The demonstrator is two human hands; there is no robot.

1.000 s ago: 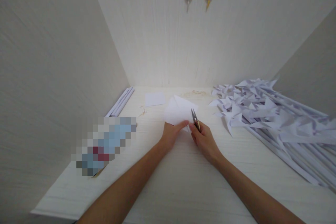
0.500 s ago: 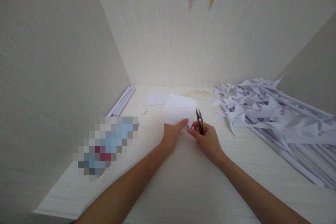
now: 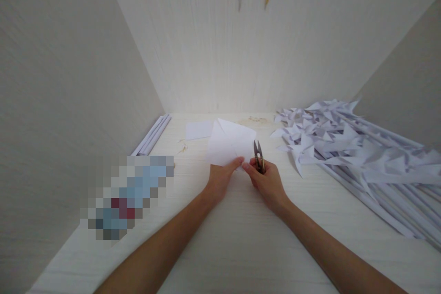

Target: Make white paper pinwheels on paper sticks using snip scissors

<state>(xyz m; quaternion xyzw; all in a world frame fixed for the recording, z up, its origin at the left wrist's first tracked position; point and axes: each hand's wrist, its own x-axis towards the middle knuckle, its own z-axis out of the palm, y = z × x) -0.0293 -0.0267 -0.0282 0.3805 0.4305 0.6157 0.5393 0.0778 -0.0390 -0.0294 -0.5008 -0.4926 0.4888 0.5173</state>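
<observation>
Near the table's front edge (image 3: 220,262) lies bare room; farther in, the left hand (image 3: 220,178) pinches the paper sheet (image 3: 227,144) — the right hand (image 3: 267,183) grips snips (image 3: 258,156) beside it — paper pile (image 3: 344,147) rightward.

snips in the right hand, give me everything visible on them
The snips are small thread-clipper style: two short dark metal blades that taper to points, slightly parted, with a yellowish handle part mostly hidden in the right hand. They are held roughly upright, tips pointing away from the person, above the pale table. They sit just right of the folded white paper that the left hand pinches; whether blade and paper touch is unclear.
</observation>
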